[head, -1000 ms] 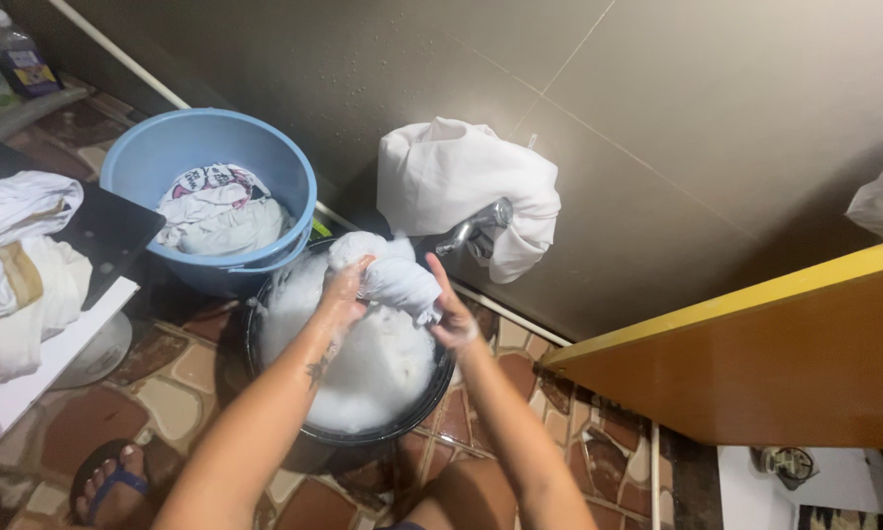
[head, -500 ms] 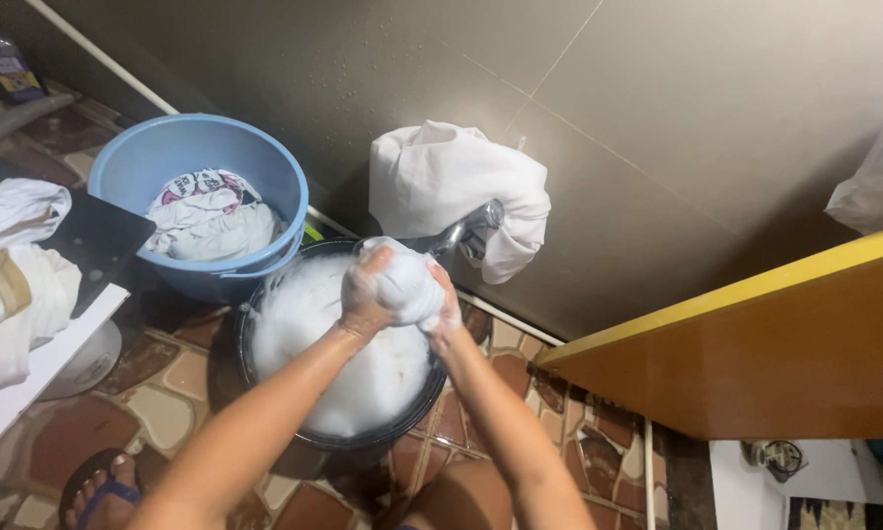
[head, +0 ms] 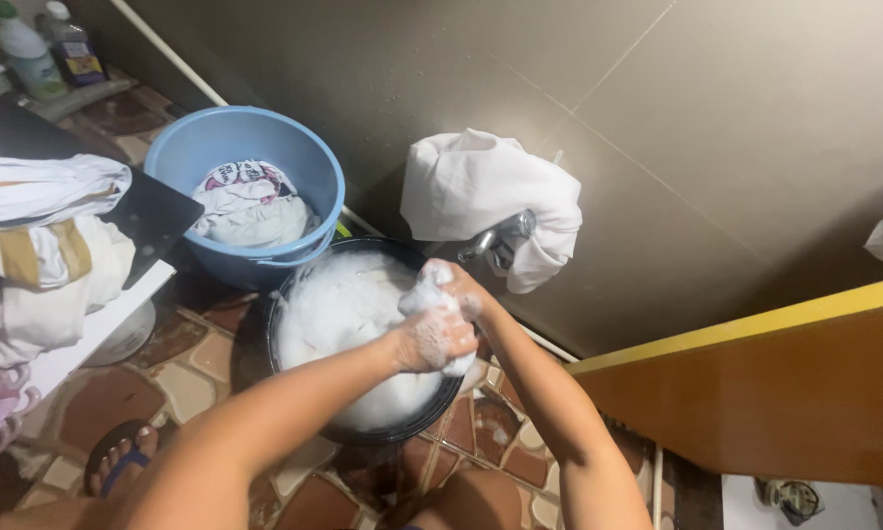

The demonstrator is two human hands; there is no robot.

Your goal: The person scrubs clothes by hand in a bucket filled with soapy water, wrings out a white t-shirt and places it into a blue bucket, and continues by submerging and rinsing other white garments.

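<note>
Both hands (head: pixel 441 319) wring sudsy cloth (head: pixel 430 292) over tiled floor (head: pixel 191 363).

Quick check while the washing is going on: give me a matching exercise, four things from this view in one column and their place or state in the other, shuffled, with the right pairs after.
Things:
1. blue bucket
2. black basin
3. white cloth
4. small white garment

Places or states:
A. draped over the wall tap
B. full of white suds
C. squeezed between the left hand and right hand
D. holds a heap of laundry

Pairs: 1-D, 2-B, 3-A, 4-C
</note>
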